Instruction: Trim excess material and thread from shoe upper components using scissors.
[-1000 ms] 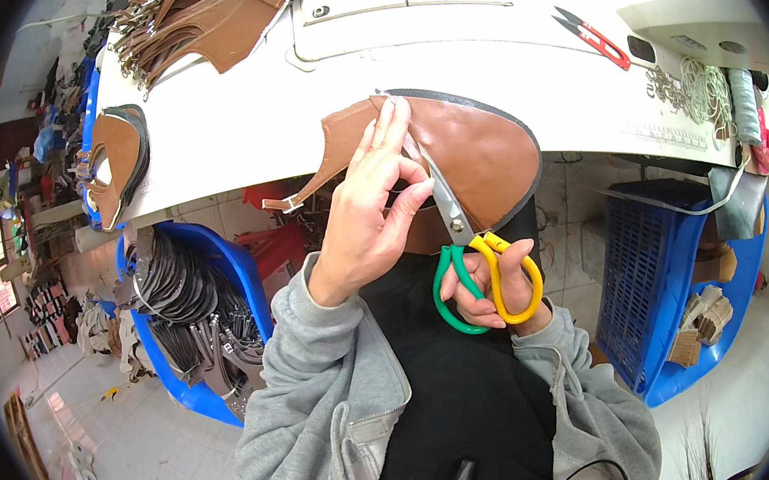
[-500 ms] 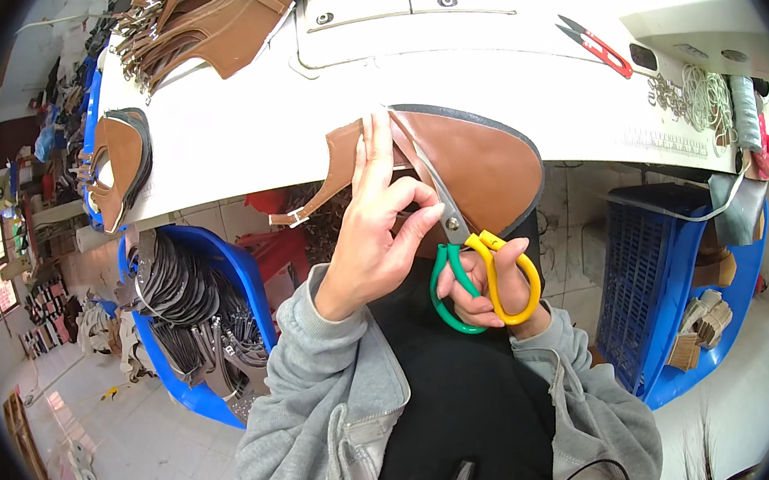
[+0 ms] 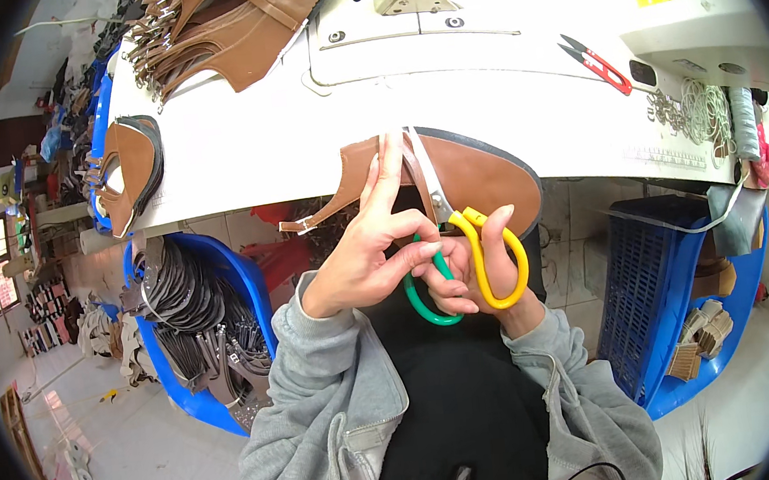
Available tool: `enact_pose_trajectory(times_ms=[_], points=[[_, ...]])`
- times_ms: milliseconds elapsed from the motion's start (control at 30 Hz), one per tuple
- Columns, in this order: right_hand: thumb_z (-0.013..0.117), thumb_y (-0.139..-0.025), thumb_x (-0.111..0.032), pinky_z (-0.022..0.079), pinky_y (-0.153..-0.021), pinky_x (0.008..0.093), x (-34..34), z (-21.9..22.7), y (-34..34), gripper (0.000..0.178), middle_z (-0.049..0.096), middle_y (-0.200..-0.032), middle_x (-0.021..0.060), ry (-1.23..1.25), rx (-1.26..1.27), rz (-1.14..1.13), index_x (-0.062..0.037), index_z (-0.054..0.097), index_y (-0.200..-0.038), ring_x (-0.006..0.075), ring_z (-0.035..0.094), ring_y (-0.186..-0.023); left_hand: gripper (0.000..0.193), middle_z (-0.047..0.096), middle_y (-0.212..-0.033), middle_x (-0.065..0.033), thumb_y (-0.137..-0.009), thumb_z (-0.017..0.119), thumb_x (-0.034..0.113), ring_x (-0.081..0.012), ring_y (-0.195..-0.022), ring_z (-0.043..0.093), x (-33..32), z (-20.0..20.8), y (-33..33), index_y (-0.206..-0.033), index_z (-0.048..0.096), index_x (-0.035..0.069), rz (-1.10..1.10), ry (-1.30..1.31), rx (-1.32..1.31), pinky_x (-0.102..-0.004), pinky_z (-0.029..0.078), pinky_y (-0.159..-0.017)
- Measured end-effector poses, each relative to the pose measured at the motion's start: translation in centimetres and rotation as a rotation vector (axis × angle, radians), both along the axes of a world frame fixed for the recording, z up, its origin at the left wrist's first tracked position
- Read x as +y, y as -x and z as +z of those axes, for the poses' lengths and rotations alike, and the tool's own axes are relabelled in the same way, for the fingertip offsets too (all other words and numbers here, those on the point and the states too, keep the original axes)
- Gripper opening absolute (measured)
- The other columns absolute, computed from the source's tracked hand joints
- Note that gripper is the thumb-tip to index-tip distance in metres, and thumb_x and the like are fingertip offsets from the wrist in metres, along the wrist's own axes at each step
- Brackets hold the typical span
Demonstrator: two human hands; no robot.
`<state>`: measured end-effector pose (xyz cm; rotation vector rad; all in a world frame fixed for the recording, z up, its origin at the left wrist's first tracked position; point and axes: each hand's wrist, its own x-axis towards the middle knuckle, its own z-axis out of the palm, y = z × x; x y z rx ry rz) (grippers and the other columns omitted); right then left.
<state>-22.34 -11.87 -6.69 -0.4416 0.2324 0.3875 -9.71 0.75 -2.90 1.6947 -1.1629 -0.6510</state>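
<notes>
A brown leather piece (image 3: 481, 175) with a dark edge and a narrow buckled strap lies over the front edge of the white table. My left hand (image 3: 375, 241) holds it, two long fingers stretched flat along its middle. The thumb and bent forefinger of that hand come close to the green handle. In my right hand (image 3: 488, 272) is a pair of scissors (image 3: 440, 203) with one green and one yellow handle loop. Their blades point away from me over the leather, beside my left fingertips; the exact contact at the tips is washed out by glare.
Stacked brown leather pieces (image 3: 240, 47) lie at the back left, another curved piece (image 3: 136, 166) at the left edge. Red thread snips (image 3: 603, 68) and coiled cord (image 3: 703, 121) are on the right. Below stand a blue tub (image 3: 246, 275) of dark straps and a blue crate (image 3: 635, 282).
The scissors have swung left and slightly nearer me, their blades looking more closed. My right hand has moved left, closer to my left hand. The leather has shifted slightly toward me.
</notes>
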Motion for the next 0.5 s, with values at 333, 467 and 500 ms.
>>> enact_pose_trajectory(times_ms=[333, 467, 500], points=[[0.017, -0.070, -0.080, 0.026, -0.028, 0.0147, -2.1, -0.8, 4.0, 0.095, 0.034, -0.044, -0.0043, -0.201, -0.119, -0.077, 0.0062, 0.048, -0.094, 0.0046, 0.036, -0.028, 0.007, 0.000, -0.142, -0.0318, -0.083, 0.057, 0.010, -0.0366, -0.136, -0.003, 0.0, -0.8, 0.7, -0.079, 0.053, 0.005, 0.144, 0.116, 0.192, -0.0433, 0.000, -0.107], [0.017, -0.070, -0.079, 0.027, -0.029, 0.0149, -1.7, -1.4, 4.6, 0.094, 0.034, -0.045, -0.0042, -0.172, -0.099, -0.108, 0.0065, 0.048, -0.095, 0.0046, 0.036, -0.028, 0.010, 0.029, -0.137, -0.0295, -0.077, 0.056, 0.008, -0.0372, -0.135, 0.014, 2.1, -1.1, 0.4, -0.070, 0.050, 0.005, 0.258, 0.517, 0.549, -0.0481, 0.008, -0.107], [0.018, -0.071, -0.079, 0.027, -0.029, 0.0149, -1.5, -1.7, 4.4, 0.094, 0.034, -0.045, -0.0041, -0.195, -0.121, -0.107, 0.0066, 0.049, -0.096, 0.0047, 0.037, -0.029, 0.011, 0.039, -0.129, -0.0294, -0.077, 0.056, 0.009, -0.0382, -0.132, 0.022, 3.5, -0.9, 0.4, -0.069, 0.050, 0.005, 0.267, 0.523, 0.546, -0.0496, 0.012, -0.106]])
